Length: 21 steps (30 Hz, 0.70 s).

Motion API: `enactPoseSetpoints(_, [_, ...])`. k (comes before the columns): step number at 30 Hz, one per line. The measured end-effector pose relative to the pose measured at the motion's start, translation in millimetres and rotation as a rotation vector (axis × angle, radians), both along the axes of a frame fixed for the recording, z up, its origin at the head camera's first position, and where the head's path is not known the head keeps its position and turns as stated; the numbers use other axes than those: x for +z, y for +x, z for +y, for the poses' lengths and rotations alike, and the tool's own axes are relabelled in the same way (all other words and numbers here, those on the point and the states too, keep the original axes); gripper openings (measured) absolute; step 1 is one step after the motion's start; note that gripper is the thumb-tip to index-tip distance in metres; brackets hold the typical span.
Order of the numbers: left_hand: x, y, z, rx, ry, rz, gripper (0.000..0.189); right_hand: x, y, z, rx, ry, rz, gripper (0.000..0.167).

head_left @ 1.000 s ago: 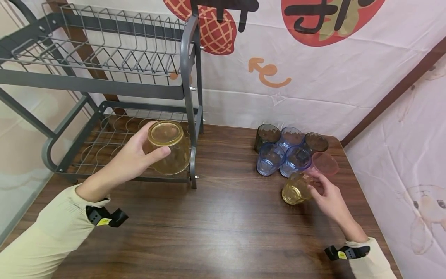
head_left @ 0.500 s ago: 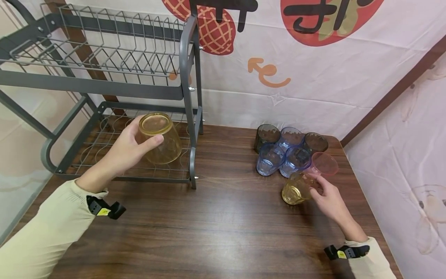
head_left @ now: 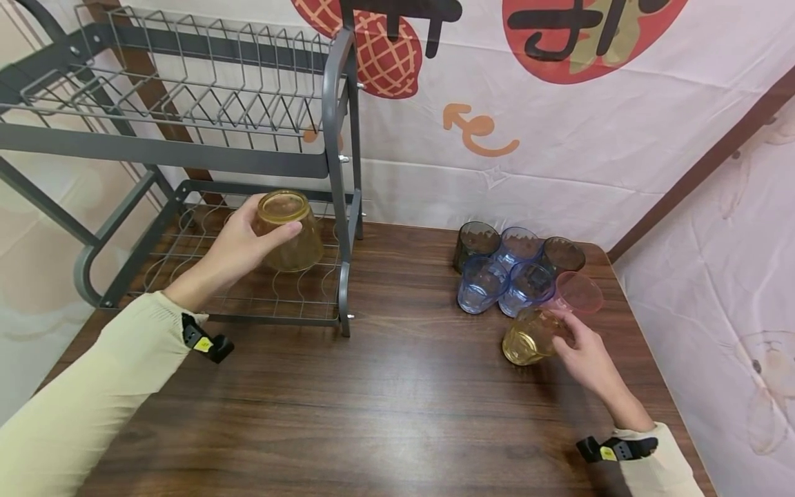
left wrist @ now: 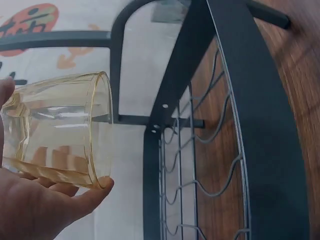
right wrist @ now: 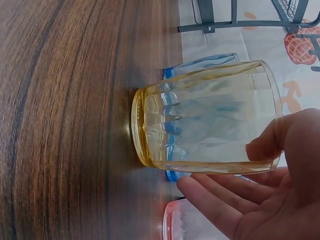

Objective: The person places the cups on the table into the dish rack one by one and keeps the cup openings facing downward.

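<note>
My left hand (head_left: pixel 239 241) grips an upside-down amber glass (head_left: pixel 292 241) at the lower tier of the dish rack (head_left: pixel 248 319). In the left wrist view the fingers and thumb wrap this glass (left wrist: pixel 60 130), its rim apart from the wire shelf (left wrist: pixel 195 185). At the right, my right hand (head_left: pixel 586 352) pinches the rim side of a second amber glass (head_left: pixel 524 342), which stands upright on the table. The right wrist view shows that glass (right wrist: pixel 210 120) with the thumb at its rim and the other fingers along its side.
Behind the right-hand glass, several tumblers stand close together: blue ones (head_left: pixel 478 290), dark grey ones (head_left: pixel 475 241) and a pink one (head_left: pixel 580 291). The rack's upper wire tier (head_left: pixel 205 96) overhangs the lower one. A printed cloth (head_left: pixel 422 186) hangs behind the table (head_left: pixel 373 407).
My left hand has carried its inverted glass up and back in the head view, deeper over the rack's lower tier. The right hand and its glass have stayed in place.
</note>
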State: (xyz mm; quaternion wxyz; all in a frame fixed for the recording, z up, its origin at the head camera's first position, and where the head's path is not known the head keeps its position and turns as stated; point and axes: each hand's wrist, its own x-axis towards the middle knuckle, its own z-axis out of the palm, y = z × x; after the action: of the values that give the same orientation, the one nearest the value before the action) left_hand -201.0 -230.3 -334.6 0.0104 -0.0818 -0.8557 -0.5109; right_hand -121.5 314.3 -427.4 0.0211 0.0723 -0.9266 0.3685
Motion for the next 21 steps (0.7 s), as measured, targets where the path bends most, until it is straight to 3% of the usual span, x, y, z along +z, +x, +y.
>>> enactPoseSetpoints(15, [-15.1,-33.5,1.2,0.002,0.007,-0.023,0.076,0.7,-1.2,0.9,0.017,-0.018,-0.020,0.043])
enactPoseSetpoints(21, [-18.2,-52.1,8.4,0.001,0.011,-0.045,0.082,-0.2,-1.1,2.3,0.004,0.014,-0.031,0.043])
